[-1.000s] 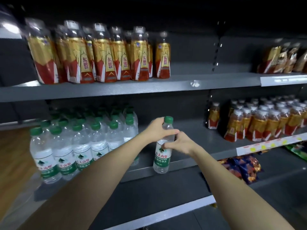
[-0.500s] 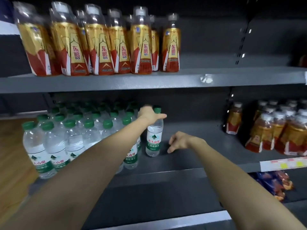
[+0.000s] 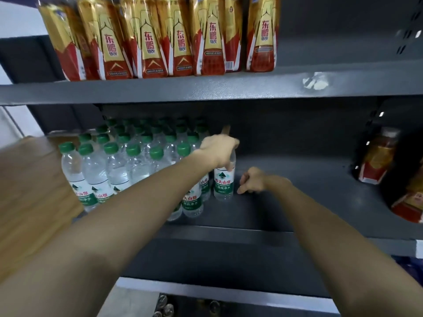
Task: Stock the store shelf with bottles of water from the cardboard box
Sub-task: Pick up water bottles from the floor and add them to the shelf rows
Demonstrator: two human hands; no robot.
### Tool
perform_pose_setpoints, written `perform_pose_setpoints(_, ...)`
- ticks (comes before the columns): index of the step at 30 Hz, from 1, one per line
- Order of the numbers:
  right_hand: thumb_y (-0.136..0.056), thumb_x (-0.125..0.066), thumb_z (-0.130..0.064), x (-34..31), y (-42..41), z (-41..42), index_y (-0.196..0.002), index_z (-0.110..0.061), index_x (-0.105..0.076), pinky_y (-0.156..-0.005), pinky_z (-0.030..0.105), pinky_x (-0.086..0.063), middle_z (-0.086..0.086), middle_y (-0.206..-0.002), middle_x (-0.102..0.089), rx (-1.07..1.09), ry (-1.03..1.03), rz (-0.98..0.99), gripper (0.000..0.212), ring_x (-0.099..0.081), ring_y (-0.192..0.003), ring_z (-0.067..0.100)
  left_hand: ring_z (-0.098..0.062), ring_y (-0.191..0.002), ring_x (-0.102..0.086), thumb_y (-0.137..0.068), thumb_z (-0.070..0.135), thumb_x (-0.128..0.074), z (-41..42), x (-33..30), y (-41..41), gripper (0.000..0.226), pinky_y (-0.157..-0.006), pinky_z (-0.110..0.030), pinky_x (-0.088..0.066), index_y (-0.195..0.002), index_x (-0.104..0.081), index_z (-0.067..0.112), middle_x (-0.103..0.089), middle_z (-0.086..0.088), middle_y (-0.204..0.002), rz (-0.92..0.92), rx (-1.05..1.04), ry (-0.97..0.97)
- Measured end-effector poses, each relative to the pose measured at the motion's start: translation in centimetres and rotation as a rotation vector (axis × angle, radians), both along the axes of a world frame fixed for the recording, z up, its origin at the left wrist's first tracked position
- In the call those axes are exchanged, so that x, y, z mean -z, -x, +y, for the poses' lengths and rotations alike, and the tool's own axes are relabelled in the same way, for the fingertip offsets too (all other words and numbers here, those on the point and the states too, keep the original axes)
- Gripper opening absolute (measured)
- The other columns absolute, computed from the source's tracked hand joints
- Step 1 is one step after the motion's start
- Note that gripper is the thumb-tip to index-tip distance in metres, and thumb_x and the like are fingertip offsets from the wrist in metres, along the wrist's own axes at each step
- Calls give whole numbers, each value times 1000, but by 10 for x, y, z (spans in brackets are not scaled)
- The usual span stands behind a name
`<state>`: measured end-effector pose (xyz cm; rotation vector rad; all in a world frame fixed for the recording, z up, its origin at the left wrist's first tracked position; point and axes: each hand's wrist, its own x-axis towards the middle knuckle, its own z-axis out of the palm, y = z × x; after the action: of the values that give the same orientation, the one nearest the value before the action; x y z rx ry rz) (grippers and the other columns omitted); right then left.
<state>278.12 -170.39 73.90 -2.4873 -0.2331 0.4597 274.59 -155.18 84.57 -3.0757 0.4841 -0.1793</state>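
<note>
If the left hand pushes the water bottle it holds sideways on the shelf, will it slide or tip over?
The water bottle is tall and narrow and looks full, so it is probably fairly heavy; pushed near its cap, where the left hand holds it, it may tip. The shelf looks smooth, so a low push would likely slide it.

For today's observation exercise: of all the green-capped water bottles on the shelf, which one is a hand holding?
The rightmost water bottle, standing apart at the group's right edge. The left hand grips its top, hiding the cap; every other bottle's green cap shows untouched.
</note>
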Motion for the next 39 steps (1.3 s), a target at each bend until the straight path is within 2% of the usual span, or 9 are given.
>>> perform_pose_setpoints(3, -78, -81, -23, 10, -4, 3, -86, -15, -61, -65, 31, -46, 10, -75, -61, -10, -10, 15, 24, -56, -74, 22, -26, -103, -65, -71, 23, -87, -3, 7, -6, 58, -76, -32, -50, -122, -61, 17, -68, -1, -103, 23, -37, 100)
perform_pose_setpoints(5, -77, -81, -23, 14, -6, 6, -88, -15, -62, -68, 33, -48, 6, -76, -62, -24, -14, 5, 23, -57, -76, 21, -28, -107, -64, -74, 20, -85, -4, 10, -12, 55, -81, -33, -51, -122, -60, 14, -66, -6, -115, 45, -58, 121)
perform_pose_setpoints(9, -76, -81, -25, 14, -12, 9, -90, -18, -63, -79, 31, -49, 1, -88, -64, -32, 26, -73, 24, -61, -88, 20, -35, -124, -53, -79, 14, -80, -4, 7, -26, 64, -86, -31, -46, -135, -50, 17, -23, -15, -156, 48, -99, 118)
perform_pose_setpoints(14, -75, -81, -26, 13, -28, 6, -89, -22, -63, -76, 25, -43, 0, -93, -62, 21, 47, -163, 23, -60, -92, 20, -42, -124, -48, -78, 1, -74, -5, 10, -54, 48, -85, -34, -48, -121, -56, 13, -12, -13, -155, 56, -133, 166)
perform_pose_setpoints(17, -76, -80, -25, 14, -37, 4, -91, -22, -64, -79, 24, -43, -1, -97, -62, 31, 57, -166, 23, -59, -95, 19, -44, -144, -21, -89, 11, -66, -4, 18, -66, 69, -111, -51, -32, -150, -35, 17, 2, -17, -161, 50, -134, 147)
perform_pose_setpoints(19, -76, -81, -25, 16, -43, 4, -90, -23, -64, -79, 24, -44, 0, -98, -63, 40, 53, -168, 22, -60, -95, 19, -42, -146, -15, -93, 13, -62, -4, 20, -73, 68, -115, -54, -24, -153, -30, 18, 2, -18, -161, 18, -146, 144)
perform_pose_setpoints(27, -74, -82, -26, 21, -53, 11, -88, -23, -63, -82, 26, -47, 2, -99, -64, 57, 57, -165, 24, -61, -96, 20, -42, -141, -17, -100, 11, -41, -15, 28, -86, 42, -110, -50, -31, -141, -43, 20, 3, -15, -161, -67, -225, 161)
perform_pose_setpoints(33, -74, -82, -28, 16, -43, 16, -88, -24, -64, -85, 27, -49, 3, -104, -66, 88, 89, -171, 23, -61, -97, 20, -43, -145, -10, -92, -4, -50, -16, 32, -78, 57, -112, -49, -31, -144, -38, 16, 15, -16, -161, -64, -187, 142)
perform_pose_setpoints(39, -75, -81, -27, 5, -17, 23, -88, -22, -64, -86, 30, -50, 5, -103, -66, 139, 109, -179, 22, -62, -100, 24, -44, -142, -23, -87, 5, -58, -12, 28, -44, 67, -106, -48, -40, -148, -35, 20, -6, -20, -160, -100, -85, 105)
